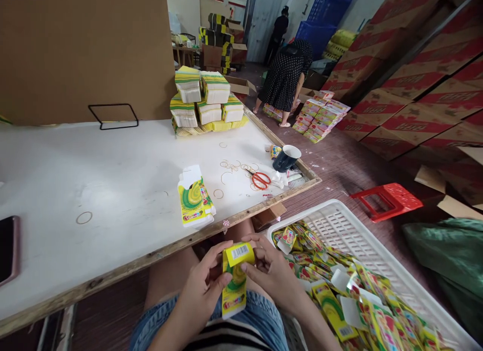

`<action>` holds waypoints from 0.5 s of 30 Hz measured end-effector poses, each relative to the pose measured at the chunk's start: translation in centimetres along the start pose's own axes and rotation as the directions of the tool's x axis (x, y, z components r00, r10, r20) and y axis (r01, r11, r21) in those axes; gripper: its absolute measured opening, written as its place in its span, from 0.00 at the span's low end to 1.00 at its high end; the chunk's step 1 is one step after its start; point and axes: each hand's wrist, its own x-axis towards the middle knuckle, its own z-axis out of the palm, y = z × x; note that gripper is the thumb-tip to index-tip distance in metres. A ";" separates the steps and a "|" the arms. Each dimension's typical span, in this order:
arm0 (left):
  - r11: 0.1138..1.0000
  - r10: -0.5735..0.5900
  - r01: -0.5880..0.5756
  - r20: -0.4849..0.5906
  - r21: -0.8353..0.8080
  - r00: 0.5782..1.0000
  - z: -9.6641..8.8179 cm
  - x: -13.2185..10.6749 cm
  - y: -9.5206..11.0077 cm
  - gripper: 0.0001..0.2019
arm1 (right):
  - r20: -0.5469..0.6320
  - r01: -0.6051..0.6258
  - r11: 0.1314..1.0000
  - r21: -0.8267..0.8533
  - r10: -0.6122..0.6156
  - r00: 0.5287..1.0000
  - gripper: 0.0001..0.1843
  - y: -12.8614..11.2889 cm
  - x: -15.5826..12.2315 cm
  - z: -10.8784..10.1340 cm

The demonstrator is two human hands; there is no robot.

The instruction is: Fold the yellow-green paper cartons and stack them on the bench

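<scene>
A small yellow and green carton (234,285) is held above my lap, its barcode flap toward the top. My left hand (207,280) grips the carton's left side, thumb on its front. On the other side my right hand (269,268) has its thumb on the front near the flap and fingers behind the edge. Flat cartons of the same print (194,200) lie in a small pile on the white table (124,175). To my right stands a white plastic crate (332,207) full of loose yellow cartons (332,311), some with white flaps open.
Red-handled scissors (260,180), rubber bands (231,166) and a dark mug (286,159) are at the table's right end. Bundled flat cartons (207,102) are stacked behind. A phone (9,249) lies at left. A red stool (392,200), stacked boxes (418,109) and two people (285,72) are beyond.
</scene>
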 end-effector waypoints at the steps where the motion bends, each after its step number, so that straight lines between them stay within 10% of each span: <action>1: 1.000 -0.007 0.007 -0.006 -0.003 1.000 0.0 0.0 0.1 0.24 | 0.004 0.018 1.000 -0.004 -0.018 1.000 0.20 0.0 0.0 -0.1; 15: 0.981 -0.087 0.088 0.012 -0.173 0.996 0.2 0.3 1.1 0.26 | -0.085 0.109 0.962 -0.252 -0.134 0.987 0.09 0.3 -0.2 0.8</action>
